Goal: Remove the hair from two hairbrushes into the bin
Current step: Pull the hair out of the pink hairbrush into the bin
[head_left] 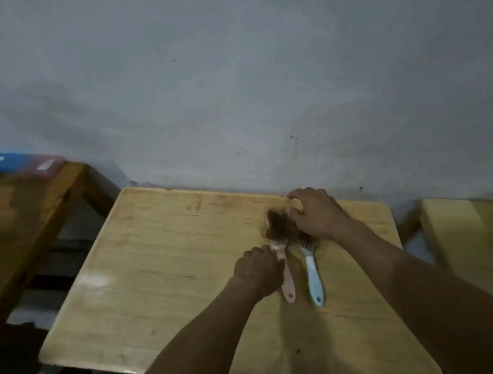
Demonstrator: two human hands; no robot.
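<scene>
A clump of brown hair (279, 224) sits on the head of the pink hairbrush (284, 270), which lies on the wooden desk (155, 260) just beside the blue hairbrush (313, 272). The left hand (258, 270) has its fingers closed round the pink handle. The right hand (316, 212) rests over the brush heads, its fingers curled into the hair.

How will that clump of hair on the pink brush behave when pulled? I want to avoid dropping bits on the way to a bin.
The hair clump looks loose and fluffy, so probably floppy and very light. It is tangled over the pink brush, so it may snag and come off in pieces. The left hand pinning the handle should help.
</scene>
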